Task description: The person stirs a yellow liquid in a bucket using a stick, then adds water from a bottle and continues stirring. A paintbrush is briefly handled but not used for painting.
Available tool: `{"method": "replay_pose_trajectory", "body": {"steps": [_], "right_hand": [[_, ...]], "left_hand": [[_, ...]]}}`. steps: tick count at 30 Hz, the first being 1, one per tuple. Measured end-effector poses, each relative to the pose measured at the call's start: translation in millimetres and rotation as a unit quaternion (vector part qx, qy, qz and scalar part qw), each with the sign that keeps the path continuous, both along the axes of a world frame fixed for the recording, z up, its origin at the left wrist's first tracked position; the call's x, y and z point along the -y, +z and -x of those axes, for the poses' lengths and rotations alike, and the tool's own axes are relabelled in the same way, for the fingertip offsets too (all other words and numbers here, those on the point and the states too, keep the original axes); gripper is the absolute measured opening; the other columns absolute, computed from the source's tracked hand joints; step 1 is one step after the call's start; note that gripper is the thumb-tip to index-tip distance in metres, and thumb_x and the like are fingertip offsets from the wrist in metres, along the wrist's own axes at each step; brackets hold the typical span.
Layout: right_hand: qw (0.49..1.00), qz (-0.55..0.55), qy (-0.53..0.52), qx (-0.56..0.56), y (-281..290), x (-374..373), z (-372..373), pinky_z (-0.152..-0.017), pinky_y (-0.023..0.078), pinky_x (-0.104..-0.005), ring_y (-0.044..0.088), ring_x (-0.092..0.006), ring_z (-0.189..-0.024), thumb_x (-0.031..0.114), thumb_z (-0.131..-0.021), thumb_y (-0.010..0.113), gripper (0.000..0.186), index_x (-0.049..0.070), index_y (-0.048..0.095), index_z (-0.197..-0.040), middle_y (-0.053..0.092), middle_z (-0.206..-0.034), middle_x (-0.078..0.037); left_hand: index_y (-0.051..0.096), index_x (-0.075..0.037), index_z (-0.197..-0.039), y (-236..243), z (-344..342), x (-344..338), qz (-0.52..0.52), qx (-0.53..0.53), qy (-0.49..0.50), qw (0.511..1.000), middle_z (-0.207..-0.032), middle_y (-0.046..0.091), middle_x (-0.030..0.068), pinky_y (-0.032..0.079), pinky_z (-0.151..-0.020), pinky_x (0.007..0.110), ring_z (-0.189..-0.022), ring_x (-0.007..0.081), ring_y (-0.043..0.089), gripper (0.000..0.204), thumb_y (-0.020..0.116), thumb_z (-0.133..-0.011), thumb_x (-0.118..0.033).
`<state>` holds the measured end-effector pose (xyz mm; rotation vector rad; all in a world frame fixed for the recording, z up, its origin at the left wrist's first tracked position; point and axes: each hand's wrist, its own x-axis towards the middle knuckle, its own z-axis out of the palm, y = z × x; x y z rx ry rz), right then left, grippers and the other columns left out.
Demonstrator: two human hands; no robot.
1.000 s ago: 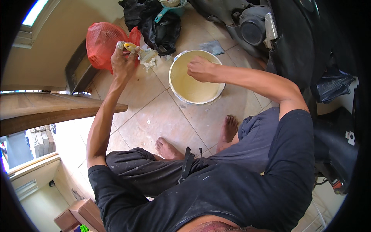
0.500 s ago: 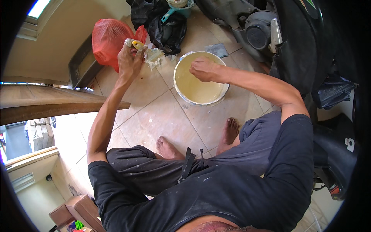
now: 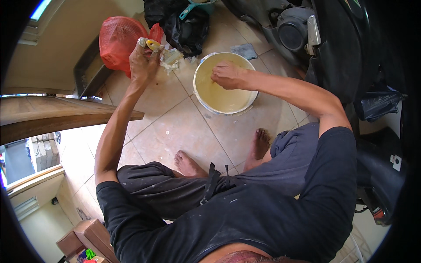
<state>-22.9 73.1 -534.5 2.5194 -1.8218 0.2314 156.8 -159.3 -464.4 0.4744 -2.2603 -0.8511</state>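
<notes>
My left hand (image 3: pixel 144 61) is held out at the far left, its fingers closed on a yellow-handled scraper (image 3: pixel 153 44). Clumpy whitish paste covers the scraper's broad end, and the fingertips are smeared with it too. A white round bucket (image 3: pixel 196 94) stands on the floor in front of me, with cream-coloured material coating its inside. Over the bucket's opening, my right hand (image 3: pixel 228 75) is curled into a fist. Whatever that fist may hold is hidden beneath the fingers.
Beyond my left hand sits a red plastic bag (image 3: pixel 120 41), beside black bags (image 3: pixel 193 35) with a teal handled container (image 3: pixel 187 9). A flat grey piece (image 3: pixel 244 51) lies behind the bucket. A motorbike (image 3: pixel 294 35) fills the right; a wooden edge (image 3: pixel 79 116) juts in from the left.
The whole view has shifted slightly, so most things sit a little higher and further left. Both hands keep nearly the same places relative to the bucket and the red bag.
</notes>
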Motion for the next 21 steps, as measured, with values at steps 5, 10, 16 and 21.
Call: {"method": "replay_pose_trajectory", "body": {"steps": [5, 10, 16, 21], "right_hand": [[0.984, -0.170, -0.003, -0.051, 22, -5, -7, -0.064, 0.048, -0.0423, 0.063, -0.0370, -0.072, 0.008, -0.067, 0.063, 0.008, 0.001, 0.065, -0.063, 0.064, -0.069, -0.019], [0.977, -0.211, 0.016, 0.012, 31, 2, -15, -0.064, 0.049, -0.0421, 0.065, -0.0346, -0.073, 0.011, -0.067, 0.064, 0.010, 0.002, 0.066, -0.064, 0.065, -0.069, -0.015], [0.998, 0.055, 0.029, -0.022, 4, 1, 7, -0.056, 0.047, -0.0465, 0.064, -0.0352, -0.064, 0.010, -0.064, 0.064, 0.010, 0.000, 0.065, -0.067, 0.063, -0.065, -0.016], [0.963, -0.265, 0.038, -0.040, 51, 1, -18, -0.063, 0.050, -0.0444, 0.066, -0.0330, -0.073, 0.015, -0.069, 0.066, 0.017, 0.000, 0.067, -0.076, 0.066, -0.075, -0.016]], "left_hand": [[0.059, -0.001, -0.100, -2, -8, 5, 0.004, 0.002, 0.003, 1.000, -0.087, 0.070, 0.0135, 0.056, -0.068, 0.034, -0.078, 0.0223, 0.071, 0.025, 0.074, -0.087, -0.015], [0.059, -0.002, -0.099, -1, -8, 2, 0.016, 0.011, 0.016, 1.000, -0.087, 0.070, 0.0129, 0.055, -0.069, 0.034, -0.079, 0.0229, 0.071, 0.024, 0.074, -0.087, -0.015], [0.060, -0.003, -0.099, -4, -2, 3, 0.016, 0.004, 0.004, 1.000, -0.089, 0.070, 0.0117, 0.055, -0.070, 0.034, -0.082, 0.0218, 0.071, 0.021, 0.074, -0.087, -0.013], [0.061, -0.005, -0.103, 0, -14, 6, 0.007, 0.038, 0.014, 0.999, -0.094, 0.067, 0.0067, 0.054, -0.080, 0.032, -0.088, 0.0161, 0.067, 0.018, 0.072, -0.089, -0.010]]}}
